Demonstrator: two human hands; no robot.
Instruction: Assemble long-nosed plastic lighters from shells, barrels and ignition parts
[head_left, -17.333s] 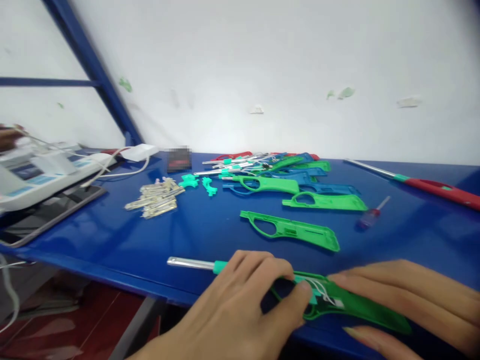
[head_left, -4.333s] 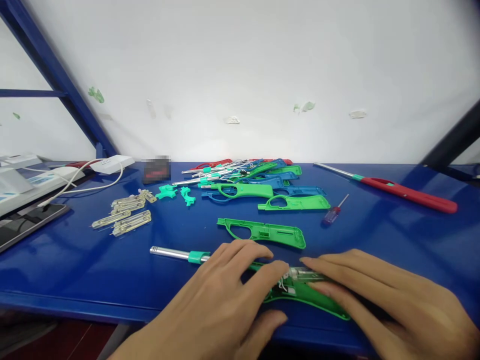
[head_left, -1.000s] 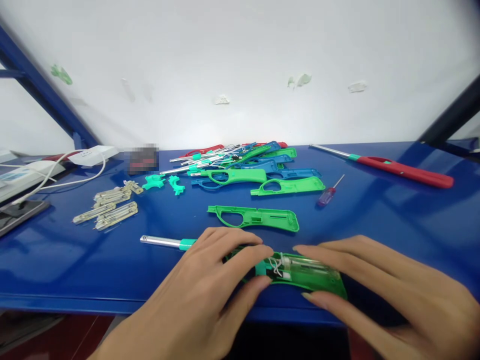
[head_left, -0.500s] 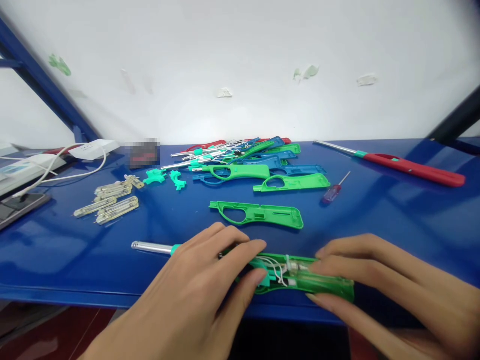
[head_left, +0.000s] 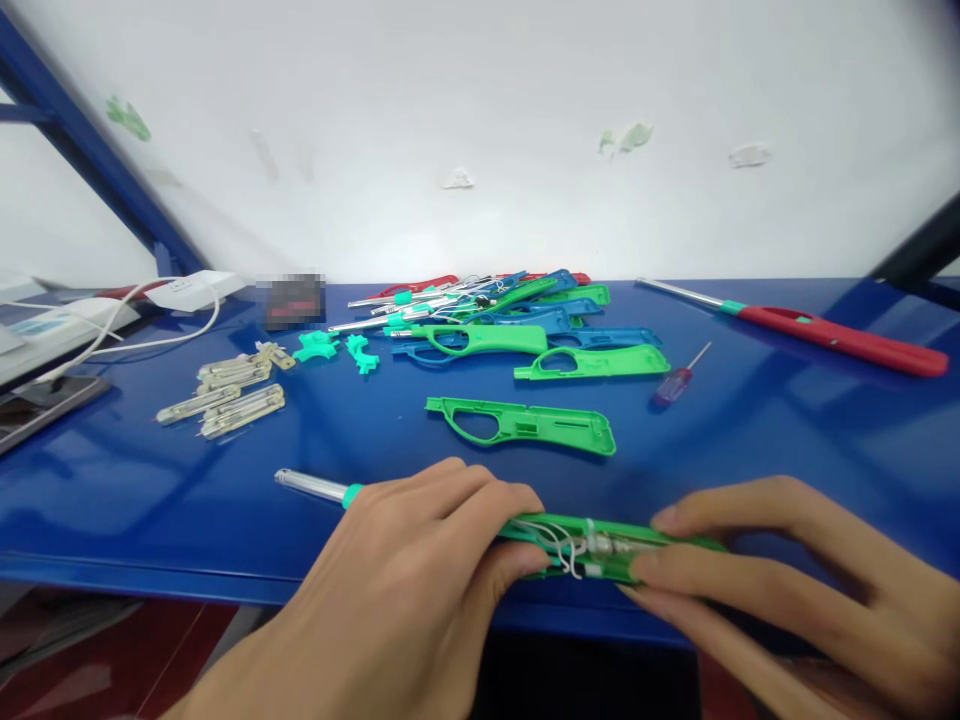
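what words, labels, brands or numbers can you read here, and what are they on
None can be read.
Dark pack: pixelated, unreadable.
White power strip: bluish patches, too blurred to read.
White block: faint marks, too small to read.
Held green lighter: no lettering visible.

Green shell [head_left: 630, 528], open, held by left hand [head_left: 420, 540] and right hand [head_left: 885, 620]; metal tube [head_left: 311, 486] projecting beyond the left hand; white wires [head_left: 561, 542] and clear tank [head_left: 616, 544] exposed between hands.
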